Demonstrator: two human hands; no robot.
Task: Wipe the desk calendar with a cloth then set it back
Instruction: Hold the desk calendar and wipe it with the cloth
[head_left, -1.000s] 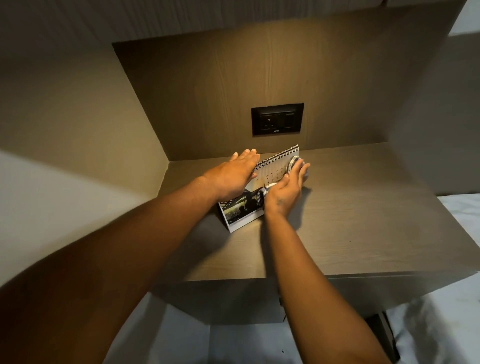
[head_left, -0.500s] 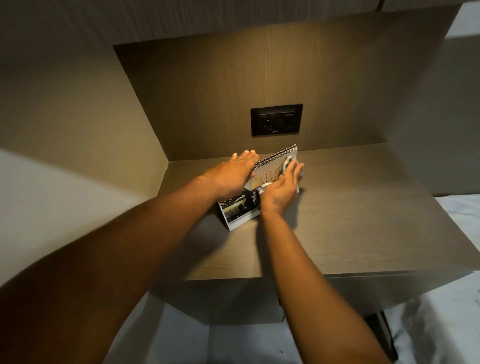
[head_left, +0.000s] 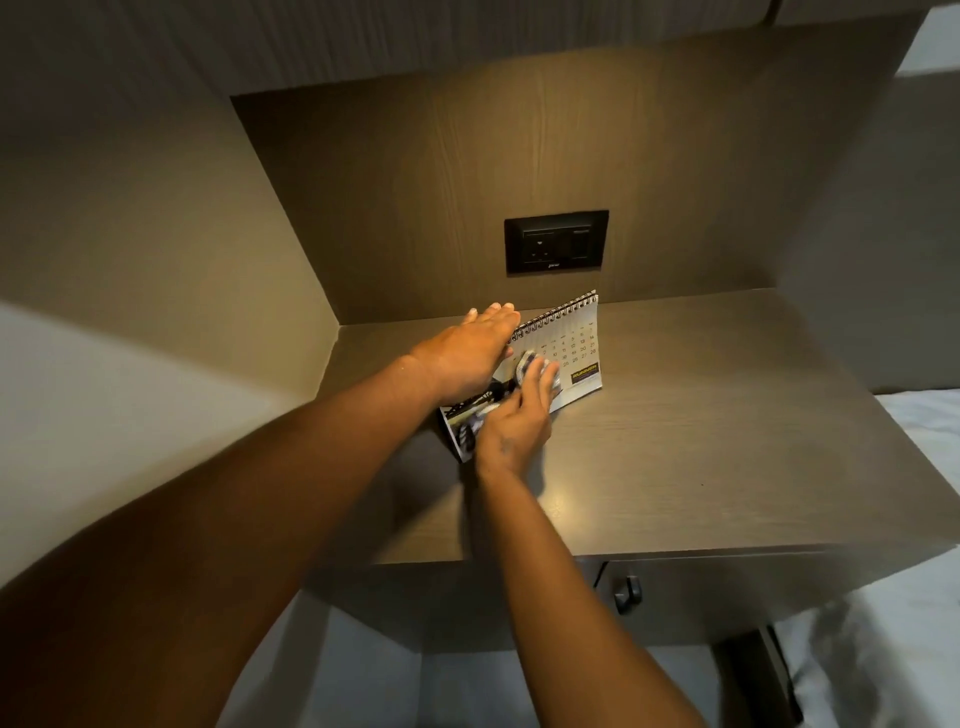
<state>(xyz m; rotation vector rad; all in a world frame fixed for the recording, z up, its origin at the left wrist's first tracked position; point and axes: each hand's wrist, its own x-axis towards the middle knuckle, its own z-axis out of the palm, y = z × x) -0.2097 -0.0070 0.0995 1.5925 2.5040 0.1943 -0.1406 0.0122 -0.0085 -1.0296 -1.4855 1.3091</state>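
A spiral-bound desk calendar (head_left: 576, 345) stands on the brown wooden desk (head_left: 675, 441), near the back wall. My left hand (head_left: 467, 353) lies flat over the calendar's top left edge, fingers stretched out, steadying it. My right hand (head_left: 519, 415) presses a small light patterned cloth (head_left: 530, 364) against the calendar's front face, about at its middle. The date grid and a dark logo on the right part of the page are uncovered. The lower left of the page shows a dark photo, partly hidden by my right hand.
A black wall socket plate (head_left: 556, 241) sits in the back panel above the calendar. Side panels close the desk on the left and right. A drawer with a dark handle (head_left: 626, 592) is under the desktop. White bedding (head_left: 909, 649) lies at the lower right.
My right hand with the cloth has slid leftward across the calendar's face, from its right edge to the middle. My left hand has stayed on the top edge.
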